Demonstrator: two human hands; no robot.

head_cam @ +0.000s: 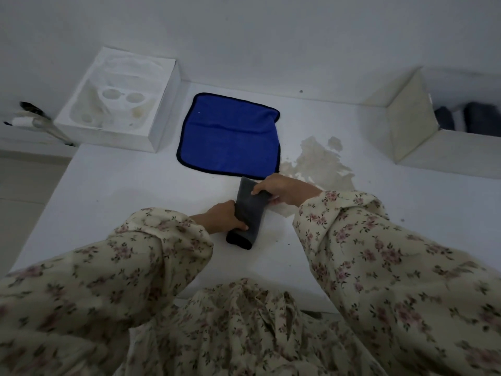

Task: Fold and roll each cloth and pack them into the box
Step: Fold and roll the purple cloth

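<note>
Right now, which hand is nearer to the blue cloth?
The right hand. It grips the far end of the grey roll, just beside the near edge of the blue cloth. The left hand grips the roll's near end, farther back toward the person.

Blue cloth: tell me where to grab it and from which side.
Pinch the two near corners of the blue cloth, coming from the person's side, probably. It lies flat on the table, so only its dark-bound edge offers a pinch, and that near edge sits just beyond the right hand gripping the grey roll.
</note>
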